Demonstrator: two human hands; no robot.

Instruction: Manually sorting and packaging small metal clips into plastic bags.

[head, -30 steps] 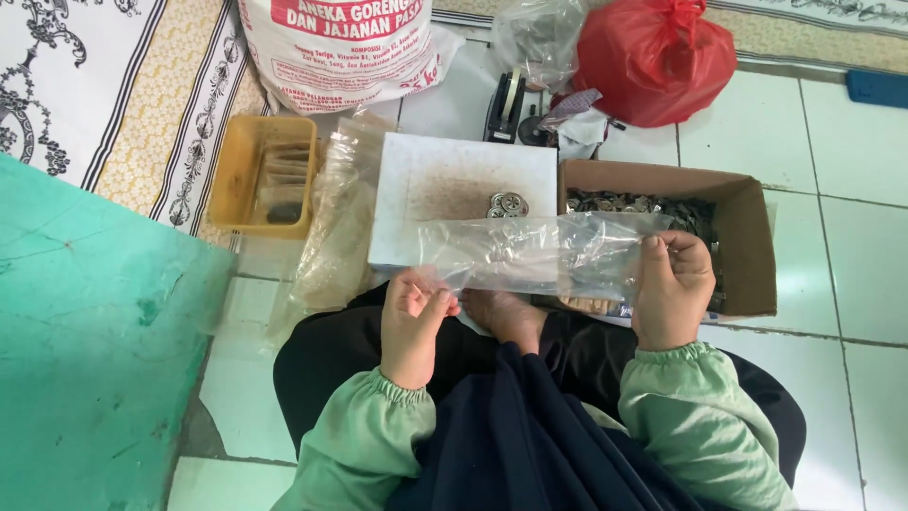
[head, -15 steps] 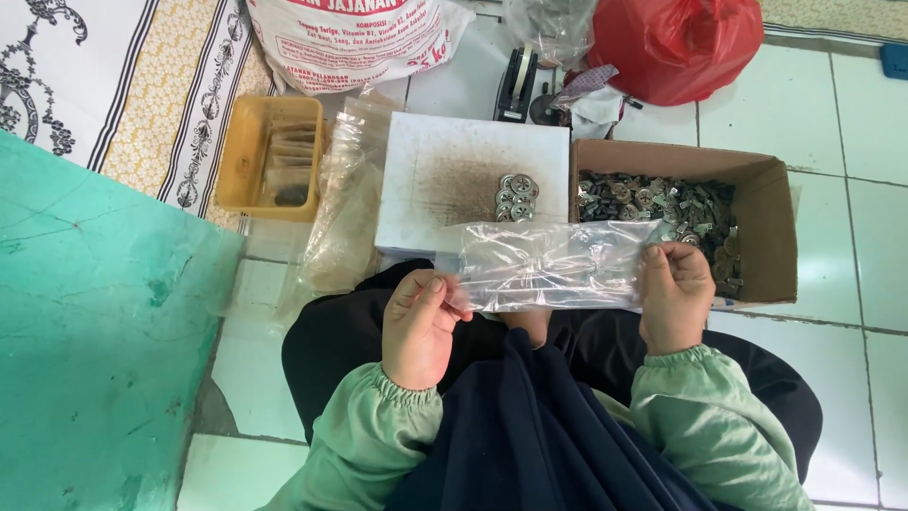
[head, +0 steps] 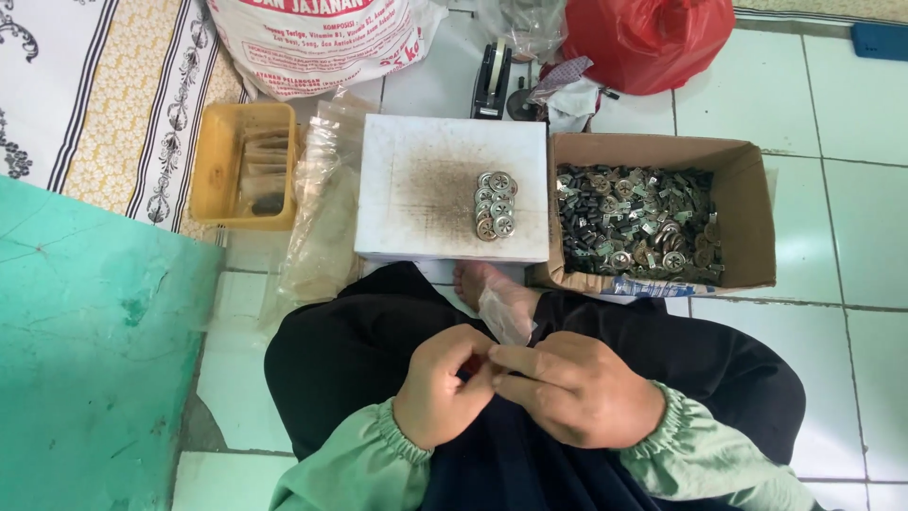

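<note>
Hands are meeting over the lap at 6 o'clock: the left hand [head: 443,386] and the right hand [head: 577,388] are pressing their fingertips together, pinching the lower end of a small clear plastic bag [head: 504,312], which is sticking up toward 12 o'clock in front of a bare foot [head: 484,281]. Whether anything else is being held between the fingers cannot be told; they are hiding it.

At 12 o'clock a white box [head: 426,194] is serving as a work surface, and a short stack of round metal discs [head: 495,205] is lying in 2 rows on its right part. Just beside it, at 1 o'clock, a cardboard box [head: 752,213] is holding a loose heap of metal parts [head: 634,222]. At 10 o'clock a yellow tray [head: 216,166] is sitting near a pile of clear bags [head: 322,218]. A tape dispenser [head: 492,80] is standing behind the white box.

Judging from the pinch, working the bag well is calling for rubbing the 2 film layers apart with the thumbs, gently, so the thin plastic is not tearing.
</note>
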